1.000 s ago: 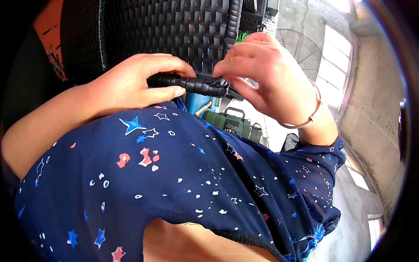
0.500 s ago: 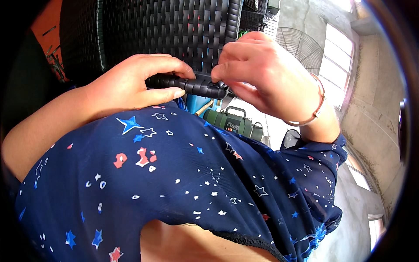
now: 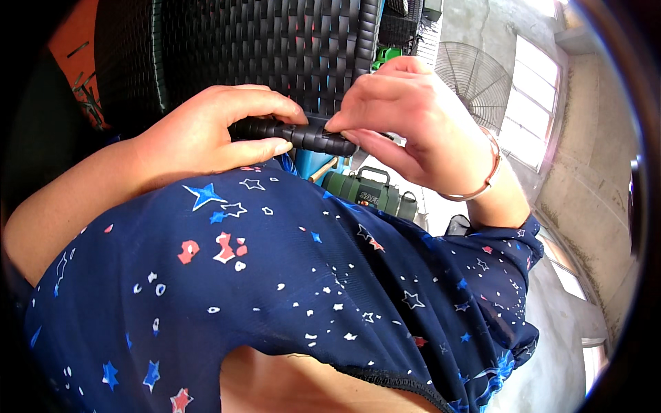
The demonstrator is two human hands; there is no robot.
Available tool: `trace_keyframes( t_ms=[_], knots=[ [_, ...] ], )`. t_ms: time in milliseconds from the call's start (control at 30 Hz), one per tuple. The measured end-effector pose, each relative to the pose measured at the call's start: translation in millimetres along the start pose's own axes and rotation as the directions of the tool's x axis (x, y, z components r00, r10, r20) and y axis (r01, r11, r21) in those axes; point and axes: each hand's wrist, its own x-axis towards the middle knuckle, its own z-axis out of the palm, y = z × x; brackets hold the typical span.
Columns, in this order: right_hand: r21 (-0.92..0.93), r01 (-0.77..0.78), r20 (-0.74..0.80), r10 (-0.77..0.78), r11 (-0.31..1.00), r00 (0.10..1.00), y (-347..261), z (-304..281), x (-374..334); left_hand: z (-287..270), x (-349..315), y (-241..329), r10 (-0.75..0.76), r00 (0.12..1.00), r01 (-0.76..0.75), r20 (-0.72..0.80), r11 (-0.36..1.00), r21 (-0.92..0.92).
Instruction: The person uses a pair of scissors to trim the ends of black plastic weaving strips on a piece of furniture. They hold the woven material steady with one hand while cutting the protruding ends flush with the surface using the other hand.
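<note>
A black woven wicker panel [image 3: 261, 58] stands in front of me, its near edge a rounded bar [image 3: 318, 139] wrapped in flat black strip. My left hand [image 3: 203, 124] is closed around this bar, with the thumb on the near side and the fingers over the top. At the bar's right end, my right hand [image 3: 416, 120] has its thumb and index finger pinched against the wrapping. They seem to hold a piece of the black strip there, though the fingertips hide most of it.
Below the bar's right end lies a dark green cylindrical flask [image 3: 365, 193] with a carry handle. A light wooden stick [image 3: 329, 168] and something blue are beside it. A round wire-guarded fan [image 3: 475, 79] stands farther right. Black scraps lie on an orange surface [image 3: 72, 58] at far left.
My right hand has moved slightly left and down along the bar, and its fingertips now press on the wrapping. My left hand stays where it was.
</note>
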Motion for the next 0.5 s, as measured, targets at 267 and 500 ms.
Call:
trace_keyframes(
  t_ms=[267, 500],
  knots=[
    [0.011, -0.044, 0.022, 0.044, 0.999, 0.999, -2, 6, 0, -2, 0, 2, -0.015, 1.000, 0.015, 0.012, 1.000, -0.008],
    [0.110, -0.062, -0.052, 0.068, 0.992, 0.996, 1, 2, -17, -5, 2, 7, -0.015, 1.000, 0.015, 0.015, 1.000, -0.004]
  ],
)
